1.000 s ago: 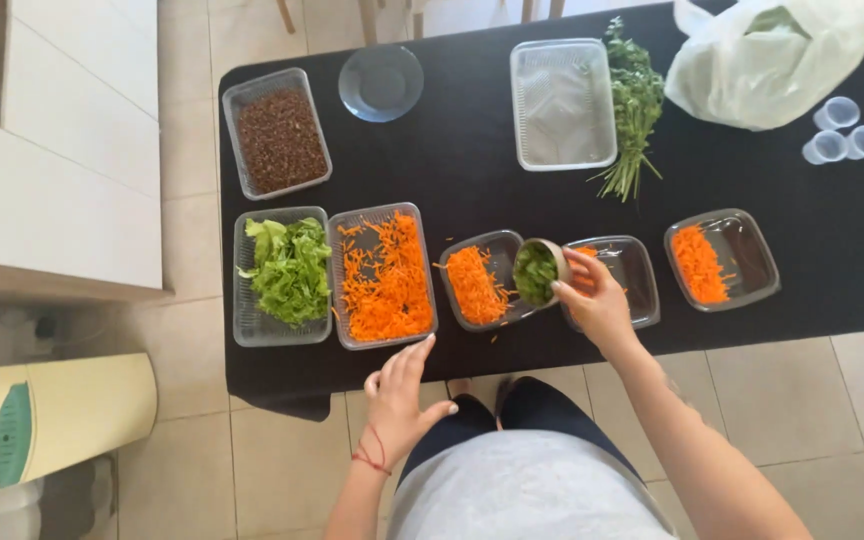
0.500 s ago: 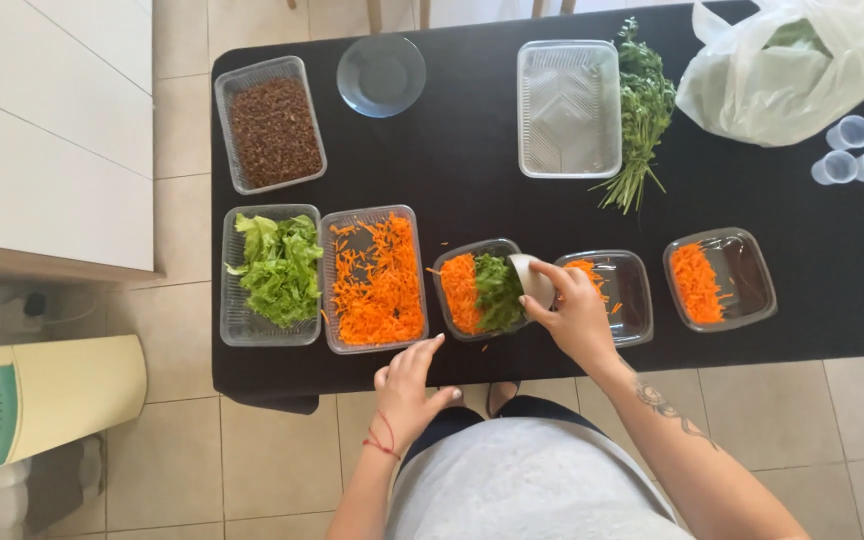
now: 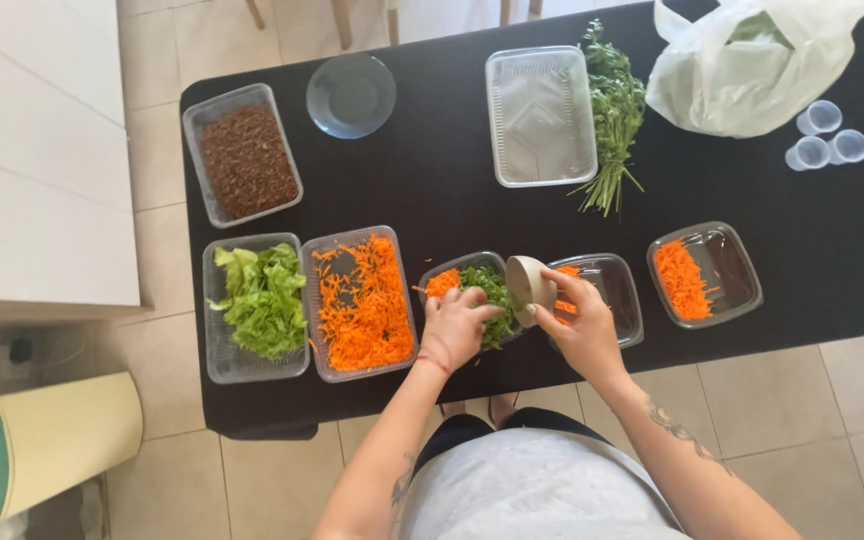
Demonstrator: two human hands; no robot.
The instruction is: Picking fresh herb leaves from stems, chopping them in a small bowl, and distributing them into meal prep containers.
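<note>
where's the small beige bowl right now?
Head view, near the table's front edge: the small beige bowl is tipped in the right hand, just right of the tray of greens and carrot.

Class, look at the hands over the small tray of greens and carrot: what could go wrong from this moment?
1. The beige cup in the right hand is tipped sideways, so greens could miss the small tray and land on the black table.
2. That tray sits near the table's front edge; the left hand pressing on it might nudge it off.
</note>
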